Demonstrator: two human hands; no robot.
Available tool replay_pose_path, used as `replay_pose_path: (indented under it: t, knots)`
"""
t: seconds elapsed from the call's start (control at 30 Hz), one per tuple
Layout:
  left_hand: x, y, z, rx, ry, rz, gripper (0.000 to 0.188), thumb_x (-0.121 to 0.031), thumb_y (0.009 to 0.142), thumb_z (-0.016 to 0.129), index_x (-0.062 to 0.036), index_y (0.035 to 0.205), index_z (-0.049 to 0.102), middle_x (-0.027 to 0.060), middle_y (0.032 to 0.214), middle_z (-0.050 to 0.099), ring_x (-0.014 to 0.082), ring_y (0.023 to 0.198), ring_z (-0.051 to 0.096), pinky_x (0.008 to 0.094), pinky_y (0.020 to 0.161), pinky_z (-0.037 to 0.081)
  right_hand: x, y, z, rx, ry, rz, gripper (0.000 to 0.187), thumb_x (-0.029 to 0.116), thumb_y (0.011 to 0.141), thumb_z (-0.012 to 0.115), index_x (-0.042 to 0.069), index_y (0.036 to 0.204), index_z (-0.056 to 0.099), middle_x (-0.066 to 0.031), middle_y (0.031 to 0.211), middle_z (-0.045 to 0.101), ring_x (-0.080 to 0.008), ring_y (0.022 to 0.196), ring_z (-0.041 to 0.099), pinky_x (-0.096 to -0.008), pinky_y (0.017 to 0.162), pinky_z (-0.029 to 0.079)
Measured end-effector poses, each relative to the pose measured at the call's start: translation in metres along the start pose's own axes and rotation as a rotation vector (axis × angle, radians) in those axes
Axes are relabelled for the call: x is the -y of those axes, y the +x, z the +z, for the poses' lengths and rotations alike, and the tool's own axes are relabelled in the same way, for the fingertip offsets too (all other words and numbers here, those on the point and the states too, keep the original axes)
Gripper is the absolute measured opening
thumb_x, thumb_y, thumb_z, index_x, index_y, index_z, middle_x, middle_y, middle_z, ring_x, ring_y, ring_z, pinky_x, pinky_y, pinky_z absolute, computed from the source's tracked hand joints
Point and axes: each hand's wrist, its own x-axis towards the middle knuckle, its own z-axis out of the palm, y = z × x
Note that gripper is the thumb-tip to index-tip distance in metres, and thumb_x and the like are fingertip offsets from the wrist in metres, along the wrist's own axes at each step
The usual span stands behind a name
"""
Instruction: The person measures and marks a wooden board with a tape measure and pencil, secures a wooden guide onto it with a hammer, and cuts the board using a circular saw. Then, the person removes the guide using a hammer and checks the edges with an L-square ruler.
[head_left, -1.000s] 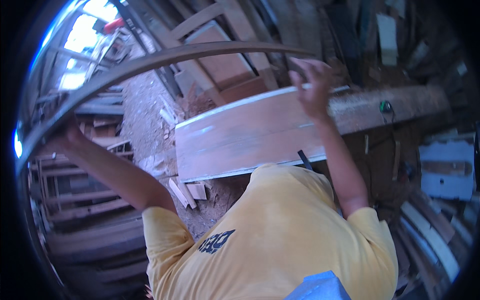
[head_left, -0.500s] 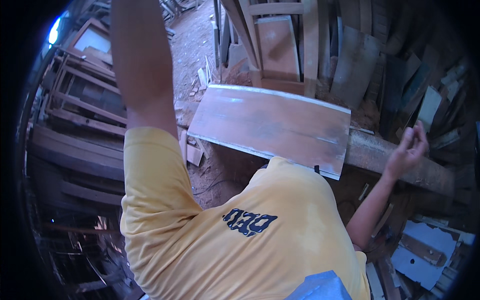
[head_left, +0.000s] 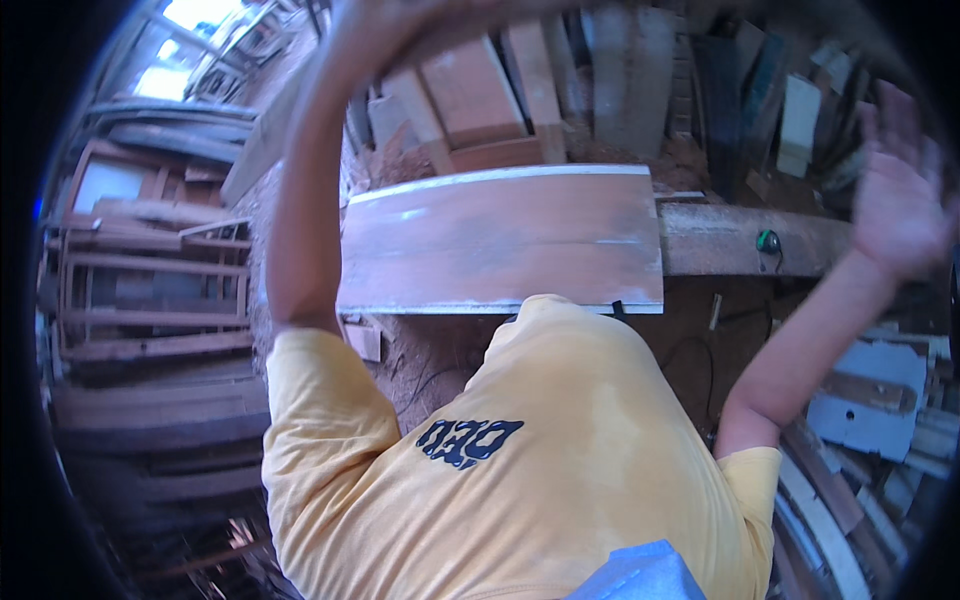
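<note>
My right hand (head_left: 905, 195) is raised at the far right with its palm showing and fingers spread, holding nothing. Below and left of it, a green and black tape measure (head_left: 768, 242) rests on a long dark plank (head_left: 710, 240). My left arm reaches up to the top of the picture. There my left hand (head_left: 385, 30) is close to the camera, partly cut off and blurred, so its fingers cannot be made out. In front of my body lies a flat reddish-brown wooden board (head_left: 500, 240) with pale edges, untouched by either hand.
Stacked wooden frames (head_left: 155, 290) line the left side. Boards and a wooden frame (head_left: 540, 95) lean behind the board. A white panel (head_left: 868, 400) and loose wood strips lie at the lower right. A dark cable (head_left: 425, 385) runs across the floor.
My right hand has risen outward and spread its fingers. My left hand has come into view at the top. The view has turned, and the tape measure on the plank now shows.
</note>
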Motion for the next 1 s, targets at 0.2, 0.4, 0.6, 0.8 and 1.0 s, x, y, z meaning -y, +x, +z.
replay_pose_path:
  t: [0.2,0.4,0.6,0.8,1.0]
  knots:
    - [0.138,-0.105,0.117,0.351,0.249,-0.142,0.083,-0.078,0.074,0.073,-0.0026,0.108,0.074,0.0217,0.101,0.075,0.0398,0.096,0.071,0.0489,0.088,0.054,-0.201,-0.132,-0.079,-0.447,-0.047,0.630,0.035,0.027,0.099,0.071,0.007,0.126,0.061,-0.0078,0.121,0.068,-0.0206,0.100,0.067,-0.0345,0.080,0.057]
    - [0.273,-0.203,0.176,0.693,0.219,-0.375,0.080,-0.078,0.074,0.072,-0.0020,0.097,0.075,0.0222,0.090,0.073,0.0389,0.085,0.069,0.0463,0.086,0.051,-0.316,-0.260,-0.140,-0.380,-0.222,1.088,0.033,0.027,0.098,0.072,0.006,0.120,0.058,-0.0086,0.112,0.069,-0.0221,0.095,0.071,-0.0351,0.077,0.058]
    - [0.344,-0.285,0.194,0.772,0.136,-0.420,0.073,-0.073,0.075,0.075,-0.0008,0.086,0.068,0.0184,0.078,0.069,0.0388,0.079,0.065,0.0448,0.084,0.048,-0.347,-0.309,-0.132,-0.360,-0.351,1.455,0.034,0.031,0.097,0.073,0.005,0.114,0.060,-0.0110,0.104,0.072,-0.0220,0.089,0.075,-0.0332,0.069,0.058]
    - [0.379,-0.336,0.189,0.945,0.240,-0.502,0.072,-0.075,0.083,0.063,-0.0031,0.085,0.067,0.0187,0.087,0.068,0.0369,0.102,0.061,0.0484,0.100,0.034,-0.302,-0.330,-0.128,-0.092,-0.431,1.693,0.032,0.032,0.099,0.071,0.002,0.107,0.068,-0.0127,0.099,0.075,-0.0209,0.081,0.075,-0.0299,0.068,0.058]
    - [0.378,-0.355,0.157,0.849,0.597,-0.670,0.060,-0.067,0.091,0.061,-0.0115,0.111,0.068,0.0171,0.117,0.066,0.0387,0.121,0.053,0.0542,0.108,0.032,-0.207,-0.172,-0.186,0.076,-1.545,0.714,0.025,0.034,0.096,0.068,0.011,0.103,0.074,-0.0121,0.090,0.076,-0.0291,0.081,0.075,-0.0416,0.076,0.058]
